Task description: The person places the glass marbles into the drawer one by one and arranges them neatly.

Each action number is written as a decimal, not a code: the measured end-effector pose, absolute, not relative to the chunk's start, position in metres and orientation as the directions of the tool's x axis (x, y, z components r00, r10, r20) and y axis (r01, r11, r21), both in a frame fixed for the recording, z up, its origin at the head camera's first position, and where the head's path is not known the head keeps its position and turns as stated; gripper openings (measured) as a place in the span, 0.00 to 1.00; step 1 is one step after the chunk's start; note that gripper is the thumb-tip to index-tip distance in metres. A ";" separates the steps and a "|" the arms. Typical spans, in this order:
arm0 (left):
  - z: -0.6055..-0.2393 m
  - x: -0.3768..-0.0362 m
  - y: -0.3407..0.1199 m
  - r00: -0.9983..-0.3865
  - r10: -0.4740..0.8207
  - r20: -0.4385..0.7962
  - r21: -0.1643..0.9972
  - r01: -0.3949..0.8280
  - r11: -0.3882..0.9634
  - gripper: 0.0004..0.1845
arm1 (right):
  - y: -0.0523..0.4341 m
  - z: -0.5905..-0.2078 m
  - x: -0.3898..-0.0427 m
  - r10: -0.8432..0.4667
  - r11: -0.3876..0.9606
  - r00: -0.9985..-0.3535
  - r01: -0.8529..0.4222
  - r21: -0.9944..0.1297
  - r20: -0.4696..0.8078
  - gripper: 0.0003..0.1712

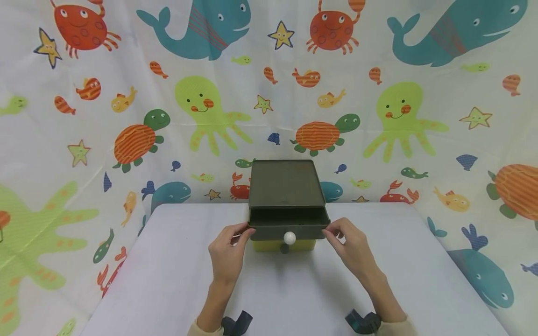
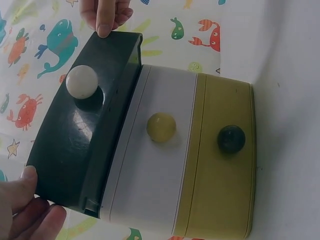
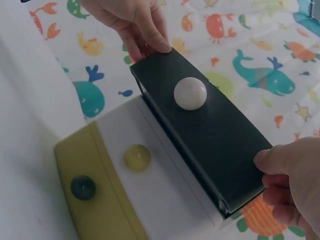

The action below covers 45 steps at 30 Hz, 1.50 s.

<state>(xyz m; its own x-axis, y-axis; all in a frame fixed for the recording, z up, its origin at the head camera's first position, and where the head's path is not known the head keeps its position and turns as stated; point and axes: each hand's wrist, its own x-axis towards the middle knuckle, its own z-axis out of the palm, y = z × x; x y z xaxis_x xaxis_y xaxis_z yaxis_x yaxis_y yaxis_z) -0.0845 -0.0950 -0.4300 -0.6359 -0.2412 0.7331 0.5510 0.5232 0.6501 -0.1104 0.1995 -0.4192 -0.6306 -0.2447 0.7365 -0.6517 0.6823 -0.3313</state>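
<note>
A small three-drawer box [image 1: 282,182] with a dark green top stands at the back of the table. Its dark green top drawer [image 1: 269,232] juts out at the front and carries a round white knob [image 1: 289,238]. At the drawer's left front corner my left hand [image 1: 227,254] pinches the edge between thumb and fingers. The right front corner is pinched likewise by my right hand [image 1: 353,249]. Below, the wrist views show a white middle drawer [image 2: 155,180] with a yellow knob [image 2: 161,127] and a yellow bottom drawer [image 3: 105,200] with a dark knob [image 3: 83,188], both pushed in. The top drawer's inside looks dark.
The white table [image 1: 176,280] spreads to both sides and in front of the box. Close behind it hangs a cloth [image 1: 269,98] printed with sea animals. Each wrist bears a dark camera mount, one at the left [image 1: 237,323] and one at the right [image 1: 363,322].
</note>
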 end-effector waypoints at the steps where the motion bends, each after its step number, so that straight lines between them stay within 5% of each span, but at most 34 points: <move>1: -0.430 -0.085 -0.095 -0.637 -0.242 0.732 0.652 0.551 0.522 0.12 | 0.199 -0.420 -0.111 -0.244 0.682 -0.632 -0.651 -0.334 0.735 0.17; 45: -0.428 -0.125 -0.095 -0.638 -0.270 0.721 0.662 0.521 0.538 0.11 | 0.195 -0.419 -0.151 -0.247 0.657 -0.598 -0.682 -0.321 0.763 0.13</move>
<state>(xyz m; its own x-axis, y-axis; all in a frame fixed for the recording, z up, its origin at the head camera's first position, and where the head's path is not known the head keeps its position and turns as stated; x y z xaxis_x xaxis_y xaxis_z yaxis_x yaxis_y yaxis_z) -0.1249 -0.0946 -0.4278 -0.6376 -0.2702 0.7214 0.5215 0.5379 0.6624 -0.1510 0.1948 -0.4192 -0.5978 -0.2471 0.7627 -0.6817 0.6572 -0.3214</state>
